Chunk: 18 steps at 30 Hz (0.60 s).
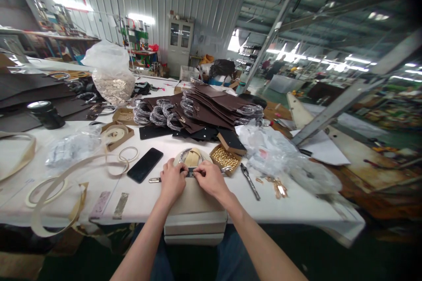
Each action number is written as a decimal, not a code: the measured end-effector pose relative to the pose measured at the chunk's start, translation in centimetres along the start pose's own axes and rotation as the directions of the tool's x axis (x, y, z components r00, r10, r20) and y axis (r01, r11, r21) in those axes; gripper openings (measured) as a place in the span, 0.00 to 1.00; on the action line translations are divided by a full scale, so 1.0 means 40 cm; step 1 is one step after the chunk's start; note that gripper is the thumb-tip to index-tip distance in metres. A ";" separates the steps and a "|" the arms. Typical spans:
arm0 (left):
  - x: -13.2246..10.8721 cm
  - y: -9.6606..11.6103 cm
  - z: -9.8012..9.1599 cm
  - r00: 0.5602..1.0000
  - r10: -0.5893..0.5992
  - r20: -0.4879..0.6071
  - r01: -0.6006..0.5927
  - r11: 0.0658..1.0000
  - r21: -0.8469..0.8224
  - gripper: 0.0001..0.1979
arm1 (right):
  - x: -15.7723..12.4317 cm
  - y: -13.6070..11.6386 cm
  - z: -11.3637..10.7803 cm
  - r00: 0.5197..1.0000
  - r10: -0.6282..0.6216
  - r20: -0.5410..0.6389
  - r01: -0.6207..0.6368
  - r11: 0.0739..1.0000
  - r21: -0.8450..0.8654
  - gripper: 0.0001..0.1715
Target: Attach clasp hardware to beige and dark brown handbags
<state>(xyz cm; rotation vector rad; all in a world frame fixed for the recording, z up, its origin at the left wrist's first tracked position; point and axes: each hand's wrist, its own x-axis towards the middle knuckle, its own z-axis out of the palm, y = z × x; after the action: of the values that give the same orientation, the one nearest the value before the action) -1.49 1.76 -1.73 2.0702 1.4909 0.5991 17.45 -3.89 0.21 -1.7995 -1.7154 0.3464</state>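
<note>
A beige bag panel [194, 199] lies in front of me, with more beige pieces [194, 230] hanging below it over the table's front edge. A plastic-wrapped handle loop [182, 154] curves across its far end. Fingers bent, my left hand [173, 178] presses on a dark strap by the loop's base. My right hand [211, 177] pinches at the same strap from the other side, its fingertips close to the left ones. Whatever small part sits between the fingertips is too hidden to name. A shiny metal strap end [154, 180] sticks out left of my left hand.
Right of the hands are a box of gold rivets [225, 159], a dark metal tool [250, 181] and gold metal pieces [279, 188]. A phone [145, 164] and tape rolls [46, 191] lie left. Stacked brown panels [214, 105] and a plastic bag [114, 81] stand behind.
</note>
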 end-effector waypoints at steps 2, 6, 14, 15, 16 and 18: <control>-0.001 0.005 -0.004 1.000 -0.017 0.006 0.017 1.000 0.010 0.10 | -0.001 -0.003 -0.004 0.999 -0.044 0.014 0.043 0.999 0.007 0.10; -0.003 0.012 -0.010 1.000 -0.023 0.012 0.023 1.000 0.011 0.10 | -0.019 -0.009 -0.012 0.997 -0.079 -0.023 0.081 0.993 0.085 0.15; -0.007 0.018 -0.017 1.000 -0.020 -0.005 0.020 1.000 -0.011 0.10 | -0.065 -0.014 -0.010 0.981 -0.193 -0.012 0.193 0.981 0.011 0.12; -0.007 0.018 -0.017 1.000 -0.019 -0.007 0.019 1.000 -0.014 0.10 | -0.066 -0.014 -0.010 0.980 -0.199 -0.005 0.199 0.980 -0.001 0.12; -0.007 0.017 -0.017 1.000 -0.019 -0.006 0.019 1.000 -0.018 0.10 | -0.068 -0.014 -0.011 0.978 -0.210 0.007 0.210 0.978 -0.013 0.11; -0.004 0.013 -0.014 1.000 -0.021 0.003 0.021 0.999 -0.029 0.10 | -0.070 -0.014 -0.012 0.972 -0.232 0.033 0.234 0.972 -0.035 0.11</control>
<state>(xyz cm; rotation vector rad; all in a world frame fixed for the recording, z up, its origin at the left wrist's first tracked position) -1.52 1.54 -0.99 2.0302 1.4923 0.6062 16.95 -6.73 0.30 -1.6036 -1.9417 0.2414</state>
